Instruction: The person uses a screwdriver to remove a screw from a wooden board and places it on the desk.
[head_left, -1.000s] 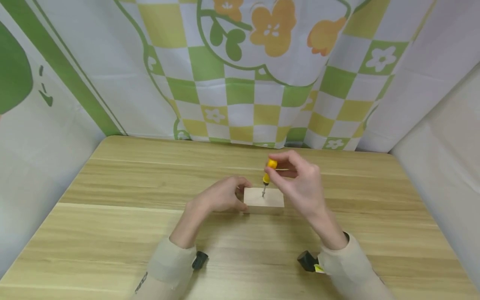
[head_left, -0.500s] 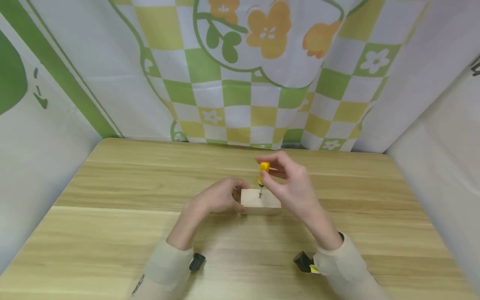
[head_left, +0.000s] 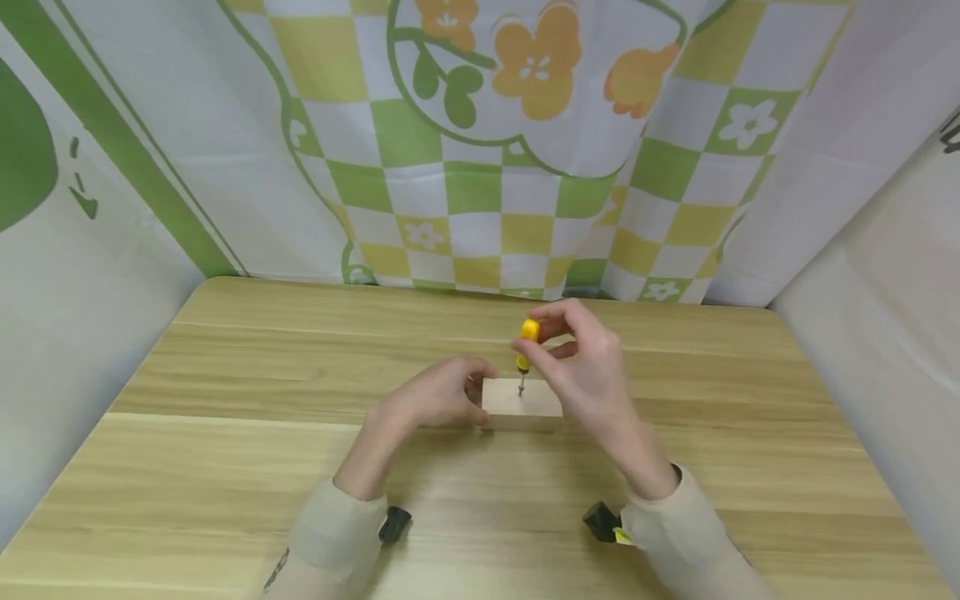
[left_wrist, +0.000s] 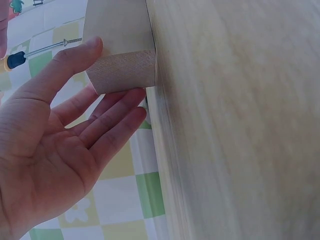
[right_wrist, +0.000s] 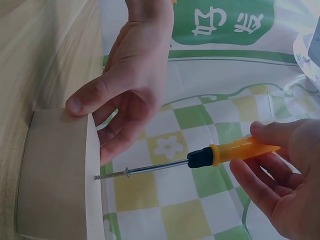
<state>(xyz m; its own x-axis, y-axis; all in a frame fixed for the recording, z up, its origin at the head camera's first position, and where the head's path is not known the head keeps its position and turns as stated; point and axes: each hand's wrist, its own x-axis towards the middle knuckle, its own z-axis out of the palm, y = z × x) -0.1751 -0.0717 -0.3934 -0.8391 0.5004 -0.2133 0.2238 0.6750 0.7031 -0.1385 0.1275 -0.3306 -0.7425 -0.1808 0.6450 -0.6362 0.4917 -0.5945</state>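
On the pale wood-grain table [head_left: 225, 492], your left hand [head_left: 431, 396] grips a rectangular light-wood block [head_left: 542, 404], your right hand [head_left: 596, 367] pinching a yellow-handled screwdriver [right_wrist: 235, 151] against the silver metal screw [right_wrist: 112, 175] atop it.

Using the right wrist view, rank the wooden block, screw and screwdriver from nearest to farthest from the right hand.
1. Screwdriver: handle held in the right hand.
2. Screw: at the screwdriver's tip.
3. Wooden block: beyond the screw, touching its point.

This person has on a cream left sleeve [head_left: 337, 529] with a dark marking [head_left: 277, 571], a matching right sleeve [head_left: 678, 525], stubby black wrist blocks [head_left: 394, 524], and a yellow strip [head_left: 622, 536] at the right.
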